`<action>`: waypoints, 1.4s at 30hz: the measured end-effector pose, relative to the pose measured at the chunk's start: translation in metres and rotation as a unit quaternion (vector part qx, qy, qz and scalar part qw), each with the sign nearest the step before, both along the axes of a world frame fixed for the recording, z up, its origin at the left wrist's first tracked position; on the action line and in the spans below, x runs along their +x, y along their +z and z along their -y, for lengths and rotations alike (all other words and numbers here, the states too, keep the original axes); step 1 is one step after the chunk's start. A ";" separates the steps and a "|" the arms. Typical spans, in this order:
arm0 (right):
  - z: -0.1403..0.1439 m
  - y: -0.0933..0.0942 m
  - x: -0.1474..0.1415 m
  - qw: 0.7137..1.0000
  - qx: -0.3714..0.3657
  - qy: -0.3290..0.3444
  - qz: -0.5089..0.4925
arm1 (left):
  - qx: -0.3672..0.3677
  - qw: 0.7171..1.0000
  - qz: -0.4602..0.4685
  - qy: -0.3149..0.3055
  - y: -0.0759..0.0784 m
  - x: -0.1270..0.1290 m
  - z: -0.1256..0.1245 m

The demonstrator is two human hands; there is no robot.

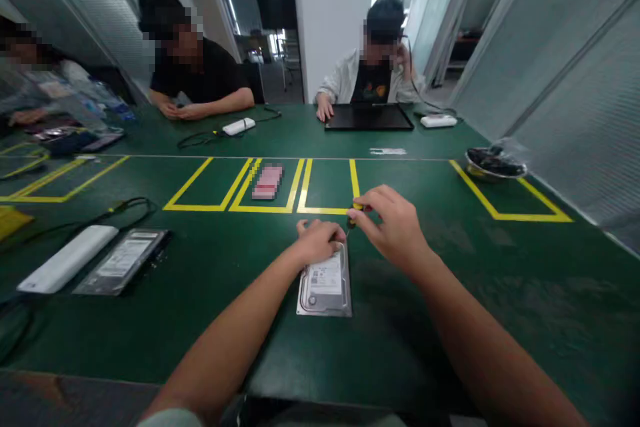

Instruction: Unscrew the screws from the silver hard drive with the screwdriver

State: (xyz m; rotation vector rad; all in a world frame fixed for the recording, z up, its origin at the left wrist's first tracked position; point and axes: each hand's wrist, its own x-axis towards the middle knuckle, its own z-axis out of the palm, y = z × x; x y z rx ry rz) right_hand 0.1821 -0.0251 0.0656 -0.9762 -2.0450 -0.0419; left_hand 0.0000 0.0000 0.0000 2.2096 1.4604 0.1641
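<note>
Partly beneath the left hand (320,242), the hard drive (324,287) lies label up on the green table (215,260). It looks rigid and dense for its size, its smooth metal perhaps apt to slide, its insides probably sensitive to knocks; the long side edges seem the best hold. The left fingers are partly hidden at its far end, so I cannot tell whether they clamp it. At its far right corner, the right hand (393,219) has thumb and fingers pinched on one screwdriver (352,219). Around this drive I count one second drive (123,259) and one white box (70,259) to its left, two more white boxes (239,126) beyond it, one pink slab (269,181) beyond and leftward, and one bowl (493,175) beyond and rightward.
</note>
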 end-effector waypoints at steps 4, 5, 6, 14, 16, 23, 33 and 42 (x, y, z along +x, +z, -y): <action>-0.001 0.003 -0.001 1.000 -0.003 -0.007 -0.011 | -0.003 1.000 0.001 0.001 0.001 -0.001 0.001; 0.000 0.004 -0.001 1.000 -0.008 -0.004 -0.013 | -0.004 1.000 0.002 0.001 0.001 -0.001 0.001; 0.000 0.004 0.000 1.000 -0.013 0.001 -0.016 | -0.005 1.000 0.003 0.001 0.001 -0.001 0.001; 0.001 0.005 -0.001 0.999 -0.028 0.028 -0.029 | -0.007 1.000 0.010 0.003 0.001 -0.002 0.001; 0.001 0.004 -0.001 0.999 -0.027 0.026 -0.031 | -0.006 1.000 0.011 0.002 0.001 -0.002 0.001; 0.000 0.004 0.001 0.999 -0.030 0.039 -0.017 | 0.000 1.000 0.010 0.003 -0.001 -0.002 0.000; 0.001 0.003 0.001 1.000 -0.009 -0.001 -0.006 | 0.000 1.000 0.009 0.008 0.000 -0.002 0.001; 0.001 0.003 -0.001 0.999 -0.018 0.023 -0.023 | -0.001 1.000 0.010 0.008 0.001 -0.002 0.001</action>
